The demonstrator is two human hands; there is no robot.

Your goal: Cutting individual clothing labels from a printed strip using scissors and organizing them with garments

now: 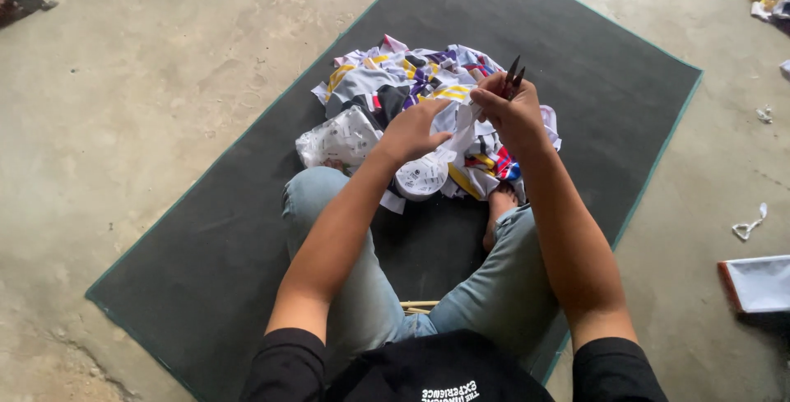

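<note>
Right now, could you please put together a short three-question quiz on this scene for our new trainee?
1. True or false: the right hand holds a small pair of thread snips with the blades pointing up and away from the person.
2. What does the left hand grip? A) a wooden stick B) a strip of white fabric C) a plastic tray
3. On what does the pile of fabric pieces lie?

Key
1. True.
2. B; the strip runs between both hands, above the pile.
3. On a dark mat with a green edge, spread over a concrete floor, in front of the person's crossed legs.
</note>
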